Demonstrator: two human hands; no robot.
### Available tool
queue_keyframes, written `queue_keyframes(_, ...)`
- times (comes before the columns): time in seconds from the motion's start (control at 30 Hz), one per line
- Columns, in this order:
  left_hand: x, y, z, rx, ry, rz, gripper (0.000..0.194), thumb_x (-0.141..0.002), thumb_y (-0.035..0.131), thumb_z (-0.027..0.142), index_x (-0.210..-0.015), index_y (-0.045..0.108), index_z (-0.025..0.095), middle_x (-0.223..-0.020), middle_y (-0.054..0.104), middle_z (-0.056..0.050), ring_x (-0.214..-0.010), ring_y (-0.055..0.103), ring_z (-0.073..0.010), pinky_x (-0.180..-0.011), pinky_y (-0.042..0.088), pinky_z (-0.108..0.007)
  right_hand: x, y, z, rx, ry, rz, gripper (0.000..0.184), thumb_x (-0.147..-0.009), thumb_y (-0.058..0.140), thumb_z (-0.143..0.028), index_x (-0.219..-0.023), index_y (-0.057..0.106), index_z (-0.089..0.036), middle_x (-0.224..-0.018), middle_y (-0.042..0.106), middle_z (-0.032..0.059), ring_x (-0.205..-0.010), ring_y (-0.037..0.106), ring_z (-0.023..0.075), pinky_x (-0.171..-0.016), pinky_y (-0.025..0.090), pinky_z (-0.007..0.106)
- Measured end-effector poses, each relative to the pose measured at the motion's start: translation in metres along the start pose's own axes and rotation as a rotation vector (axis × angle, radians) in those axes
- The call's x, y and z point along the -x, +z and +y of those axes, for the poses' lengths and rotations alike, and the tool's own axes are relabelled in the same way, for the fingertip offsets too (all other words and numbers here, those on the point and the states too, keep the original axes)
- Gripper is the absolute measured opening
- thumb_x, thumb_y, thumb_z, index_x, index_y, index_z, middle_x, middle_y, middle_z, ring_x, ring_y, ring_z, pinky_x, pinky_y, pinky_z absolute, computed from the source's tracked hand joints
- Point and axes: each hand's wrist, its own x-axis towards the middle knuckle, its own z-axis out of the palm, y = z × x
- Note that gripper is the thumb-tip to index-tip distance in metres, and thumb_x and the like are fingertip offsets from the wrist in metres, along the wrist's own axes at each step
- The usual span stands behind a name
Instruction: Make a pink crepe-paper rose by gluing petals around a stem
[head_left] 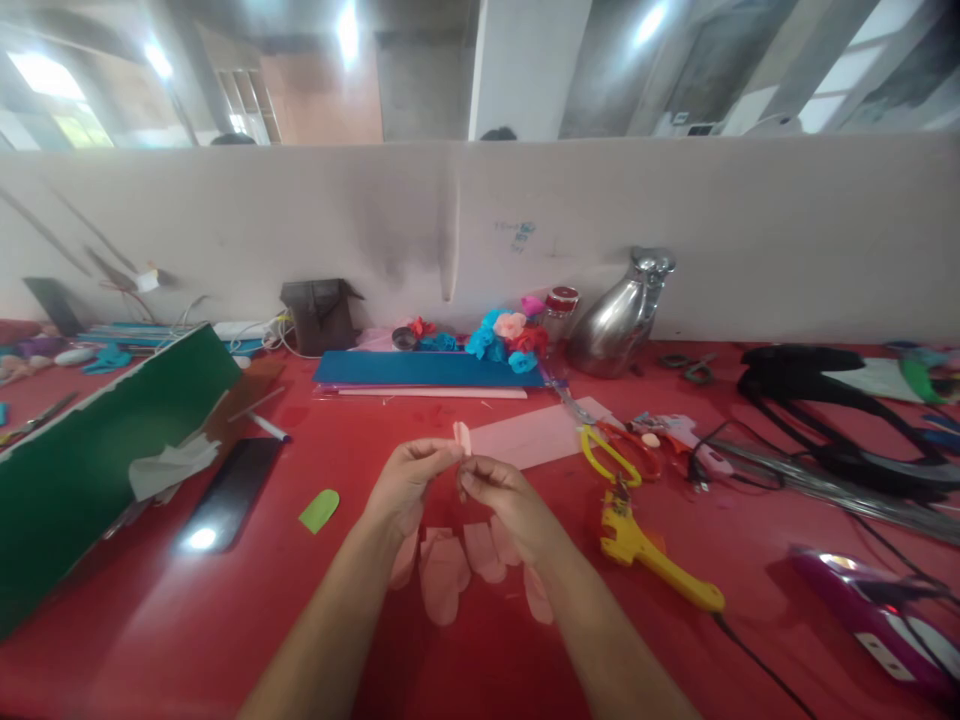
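Observation:
Both of my hands meet over the middle of the red table (337, 620). My left hand (412, 480) pinches a small rolled pink paper piece (463, 437) that stands up from its fingertips. Just beside it, my right hand (501, 495) is closed with thumb and finger together near the lower end of that piece; what it grips is too small to make out. Below my hands lie several pink paper petals (441, 580). Behind them a pale pink paper sheet (525, 437) rests flat on the table.
Yellow-handled scissors (611, 455) and a yellow glue gun (652, 560) lie to the right. A phone (232, 495), a green petal template (320, 510) and a green board (97, 480) are at left. Paper flowers (510, 335) and a metal jug (619, 320) stand at the back.

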Motion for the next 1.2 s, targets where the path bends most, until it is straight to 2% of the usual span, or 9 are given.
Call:
queue_keyframes(0.27, 0.0009, 0.0011, 0.0016, 0.011, -0.026, 0.026, 0.019, -0.055, 0.080, 0.026, -0.062, 0.069, 0.011, -0.058, 0.064, -0.002, -0.055, 0.054, -0.0087, -0.058, 0.043, -0.021, -0.0007, -0.0002, 0.0023, -0.006, -0.001, -0.002, 0.014, -0.073, 0.064, -0.032, -0.070, 0.062, -0.019, -0.066, 0.054, -0.0023, -0.067, 0.047, 0.0126, -0.072, 0.036, 0.029)
queue_keyframes(0.77, 0.0013, -0.0006, 0.0021, -0.001, 0.009, -0.085, 0.018, -0.062, 0.076, 0.029, -0.067, 0.069, 0.013, -0.059, 0.063, -0.001, -0.054, 0.054, -0.0100, -0.057, 0.044, -0.024, -0.0014, -0.0024, 0.0049, 0.018, -0.012, -0.038, 0.019, -0.077, 0.061, -0.033, -0.066, 0.057, -0.018, -0.064, 0.051, -0.0021, -0.066, 0.045, 0.0129, -0.071, 0.034, 0.028)
queue_keyframes(1.03, -0.0010, -0.0061, 0.0023, -0.021, -0.014, -0.097, 0.018, -0.061, 0.076, 0.029, -0.064, 0.069, 0.013, -0.058, 0.063, -0.002, -0.053, 0.055, -0.0102, -0.059, 0.043, -0.024, -0.0004, -0.0015, 0.0043, 0.020, -0.007, -0.039, 0.018, -0.077, 0.060, -0.032, -0.066, 0.055, -0.018, -0.065, 0.049, -0.0018, -0.066, 0.043, 0.0128, -0.070, 0.033, 0.028)
queue_keyframes(1.2, -0.0012, -0.0071, 0.0032, -0.039, 0.001, -0.058, 0.017, -0.060, 0.077, 0.026, -0.062, 0.067, 0.012, -0.056, 0.062, -0.001, -0.052, 0.054, -0.0092, -0.059, 0.042, -0.023, 0.0008, 0.0000, 0.0022, 0.017, 0.006, -0.030, 0.018, -0.076, 0.061, -0.032, -0.066, 0.055, -0.018, -0.064, 0.048, -0.0022, -0.065, 0.042, 0.0125, -0.068, 0.033, 0.027)
